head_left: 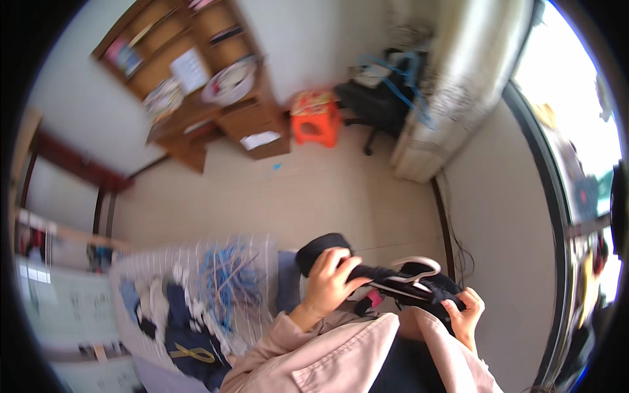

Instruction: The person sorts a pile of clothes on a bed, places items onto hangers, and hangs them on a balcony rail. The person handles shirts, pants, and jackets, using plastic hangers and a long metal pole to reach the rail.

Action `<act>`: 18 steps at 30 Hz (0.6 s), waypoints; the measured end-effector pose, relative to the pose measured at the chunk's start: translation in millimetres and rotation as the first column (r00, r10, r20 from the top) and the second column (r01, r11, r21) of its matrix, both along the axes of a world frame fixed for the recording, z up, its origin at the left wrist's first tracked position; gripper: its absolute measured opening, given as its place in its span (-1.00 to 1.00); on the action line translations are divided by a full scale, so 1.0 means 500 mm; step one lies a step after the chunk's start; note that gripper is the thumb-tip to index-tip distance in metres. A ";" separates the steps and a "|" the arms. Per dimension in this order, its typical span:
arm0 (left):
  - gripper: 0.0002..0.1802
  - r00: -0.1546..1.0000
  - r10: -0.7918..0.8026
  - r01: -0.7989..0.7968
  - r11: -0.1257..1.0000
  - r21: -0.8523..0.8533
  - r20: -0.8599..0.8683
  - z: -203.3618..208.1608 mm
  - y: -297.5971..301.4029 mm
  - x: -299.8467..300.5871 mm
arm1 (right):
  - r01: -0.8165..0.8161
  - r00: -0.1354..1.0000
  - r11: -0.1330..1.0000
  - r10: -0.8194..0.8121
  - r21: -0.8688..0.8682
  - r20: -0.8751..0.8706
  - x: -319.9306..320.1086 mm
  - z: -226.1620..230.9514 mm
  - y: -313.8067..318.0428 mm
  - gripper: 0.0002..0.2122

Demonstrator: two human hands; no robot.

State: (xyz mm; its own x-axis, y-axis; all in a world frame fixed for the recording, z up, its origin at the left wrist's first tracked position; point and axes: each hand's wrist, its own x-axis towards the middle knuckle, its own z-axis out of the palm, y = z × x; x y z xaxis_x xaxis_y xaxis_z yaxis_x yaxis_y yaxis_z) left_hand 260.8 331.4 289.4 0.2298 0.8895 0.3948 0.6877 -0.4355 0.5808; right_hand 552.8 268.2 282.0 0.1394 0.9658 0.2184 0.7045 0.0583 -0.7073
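A dark garment (380,275) with a white hanger (435,264) at its middle is held before the body, the left hand (331,281) closed on one end, the right hand (466,313) on the other. Fitting cloth and hanger together appears in hand; adjusting it would call for an even, two-handed hold. Beside, blue hangers (226,278) lie by piled clothes (177,321). Beyond stand an orange stool (314,128) and a wooden table (255,124); a paper sheet (190,70) there is illegible, and no brand shows.

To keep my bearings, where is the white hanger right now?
In the head view, the white hanger is low and right of centre, between the left hand and the right hand, against the black garment.
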 end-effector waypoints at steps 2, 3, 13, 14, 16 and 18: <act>-0.47 0.996 0.089 -0.089 0.995 0.045 0.008 -0.018 -0.012 -0.011 | 0.005 1.000 1.000 -0.005 -0.013 0.004 -0.020 0.001 0.010 -0.61; -0.39 0.988 0.153 -0.152 0.987 0.054 -0.007 -0.024 -0.025 -0.023 | -0.017 1.000 1.000 0.017 -0.012 -0.001 -0.033 -0.006 0.015 -0.61; -0.81 0.892 0.448 -0.433 0.884 -0.174 0.055 -0.142 -0.138 -0.105 | 0.098 0.966 0.965 -0.151 -0.241 -0.211 -0.057 -0.092 0.065 -0.54; -0.75 0.876 0.480 -0.470 0.873 -0.130 0.056 -0.139 -0.146 -0.107 | 0.153 0.973 0.960 -0.188 -0.233 -0.136 -0.046 -0.105 0.075 -0.59; -0.72 0.835 0.542 -0.527 0.838 -0.142 0.097 -0.138 -0.160 -0.113 | 0.047 0.932 0.955 -0.148 -0.294 -0.331 -0.086 -0.081 0.082 -0.66; -0.71 0.788 0.609 -0.596 0.792 -0.133 0.093 -0.124 -0.174 -0.121 | 0.049 0.873 0.976 -0.146 -0.214 -0.465 -0.115 -0.085 0.089 -0.64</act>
